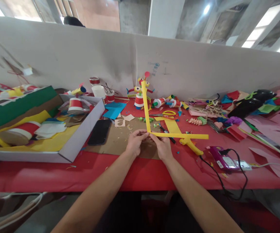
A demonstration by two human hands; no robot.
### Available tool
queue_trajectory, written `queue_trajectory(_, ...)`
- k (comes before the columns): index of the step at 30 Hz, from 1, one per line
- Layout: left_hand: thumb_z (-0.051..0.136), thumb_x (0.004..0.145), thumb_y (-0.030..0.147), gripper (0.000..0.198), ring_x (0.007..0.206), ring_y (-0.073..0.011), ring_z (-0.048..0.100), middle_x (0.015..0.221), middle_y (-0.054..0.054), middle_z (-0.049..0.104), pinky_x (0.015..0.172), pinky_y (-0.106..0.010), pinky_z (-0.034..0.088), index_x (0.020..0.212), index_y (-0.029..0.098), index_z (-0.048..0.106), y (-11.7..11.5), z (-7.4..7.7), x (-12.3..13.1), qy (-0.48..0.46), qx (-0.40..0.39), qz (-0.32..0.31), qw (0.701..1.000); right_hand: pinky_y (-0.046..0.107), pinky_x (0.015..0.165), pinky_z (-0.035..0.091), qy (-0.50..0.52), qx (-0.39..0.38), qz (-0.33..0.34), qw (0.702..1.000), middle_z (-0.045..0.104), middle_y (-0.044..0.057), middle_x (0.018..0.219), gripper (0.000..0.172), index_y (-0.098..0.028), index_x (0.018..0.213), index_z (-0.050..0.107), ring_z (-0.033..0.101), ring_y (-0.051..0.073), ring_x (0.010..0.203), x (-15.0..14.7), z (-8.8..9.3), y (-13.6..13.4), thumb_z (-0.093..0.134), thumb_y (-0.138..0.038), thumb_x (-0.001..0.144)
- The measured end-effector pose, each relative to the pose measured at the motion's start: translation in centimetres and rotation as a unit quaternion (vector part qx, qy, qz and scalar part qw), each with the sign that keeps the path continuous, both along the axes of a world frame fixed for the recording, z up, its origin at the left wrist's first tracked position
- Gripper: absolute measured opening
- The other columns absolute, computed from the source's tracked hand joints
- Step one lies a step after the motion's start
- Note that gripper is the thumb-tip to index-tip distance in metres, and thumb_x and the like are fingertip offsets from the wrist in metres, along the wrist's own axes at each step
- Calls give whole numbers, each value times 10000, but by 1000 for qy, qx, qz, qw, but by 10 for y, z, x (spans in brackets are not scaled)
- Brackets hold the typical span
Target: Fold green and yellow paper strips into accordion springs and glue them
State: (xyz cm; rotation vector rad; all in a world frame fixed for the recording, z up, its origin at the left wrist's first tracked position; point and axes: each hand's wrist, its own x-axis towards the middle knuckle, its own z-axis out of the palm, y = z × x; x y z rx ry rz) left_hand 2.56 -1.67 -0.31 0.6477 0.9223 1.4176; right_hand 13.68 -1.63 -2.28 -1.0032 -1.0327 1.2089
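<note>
Two yellow paper strips (pixel 146 108) meet in an L at my fingertips, one rising upright and the other stretching right. My left hand (pixel 137 141) pinches the corner where they join. Against the same corner, my right hand (pixel 162 145) presses thumb and fingers on the start of the sideways strip. Both hands are above a brown cardboard sheet (pixel 113 144). Just beyond the right-hand strip lies a yellow glue gun (pixel 191 145). Yellow-handled scissors (pixel 169 113) rest behind the strips, near a paper cup figure (pixel 139 101) with springy paper arms.
A cardboard box (pixel 64 152) with cup pieces and yellow paper stands at the left, beside a black phone (pixel 99 132). A purple power adapter (pixel 224 159) with cords sits on the right. Paper scraps, a black bottle (pixel 249 103) and a white partition (pixel 81 55) are farther back.
</note>
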Motion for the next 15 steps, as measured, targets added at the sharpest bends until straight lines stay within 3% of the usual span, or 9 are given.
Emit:
queue_trajectory(5,771,529,198,246,592,-114,604,657,-22,652,622,-243,460,719,135,629,-1,5,-2,-20,-23,-45,999,281,591,460,15,-9,-14,1000,678,3,652,246,-160,829,702,577,143,585,2,2,2,676,-329,652)
queue_trajectory(9,763,554,284,243,603,-111,587,653,-48,655,569,-214,417,707,119,670,-1,8,-7,53,-28,-87,994,278,591,450,0,-7,-3,1000,675,6,664,245,-156,830,699,572,142,586,3,4,1,677,-316,645)
queue_trajectory(15,790,475,344,288,529,-83,516,553,-28,613,495,-201,341,627,124,684,3,5,-14,111,-38,-75,990,249,536,420,-12,4,0,1000,632,-11,600,228,-165,803,675,534,121,540,3,6,0,696,-322,639)
